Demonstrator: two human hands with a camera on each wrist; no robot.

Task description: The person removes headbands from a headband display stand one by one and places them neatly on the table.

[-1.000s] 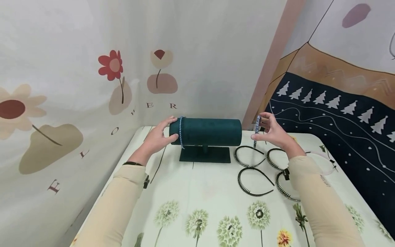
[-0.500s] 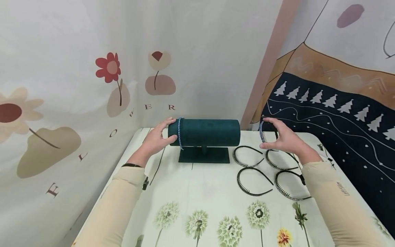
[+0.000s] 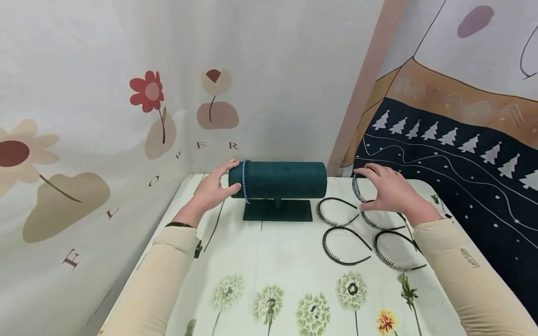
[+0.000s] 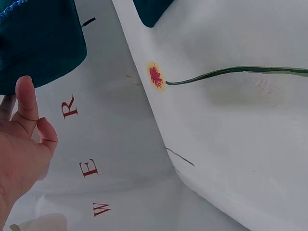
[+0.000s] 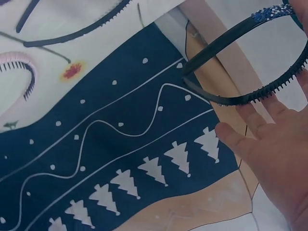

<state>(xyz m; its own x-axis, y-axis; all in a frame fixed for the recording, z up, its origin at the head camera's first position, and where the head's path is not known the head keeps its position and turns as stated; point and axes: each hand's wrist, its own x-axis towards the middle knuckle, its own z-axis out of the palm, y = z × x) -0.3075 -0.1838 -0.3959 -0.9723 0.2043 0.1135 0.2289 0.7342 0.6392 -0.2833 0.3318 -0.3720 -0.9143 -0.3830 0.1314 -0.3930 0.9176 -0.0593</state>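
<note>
Your left hand (image 3: 210,190) was spread wide, fingers fairly straight, its thumb and fingertips touching the left end of the dark green cylinder (image 3: 287,179) on its flat-based stand (image 3: 277,212). A thin blue band (image 3: 244,179) circled that cylinder, just beside your fingertips.

Your right hand (image 3: 392,191) was partly closed, holding the blue-speckled toothed headband (image 5: 272,13) between thumb and fingers; it was right of the cylinder, apart from it. Whether its lower edge touched the dark headband beneath, I could not tell.

Four dark headbands (image 3: 332,256) lay two by two on the bench (image 3: 286,252), right of the stand. Your right wrist view also showed a pale pink toothed headband (image 5: 32,67).
</note>
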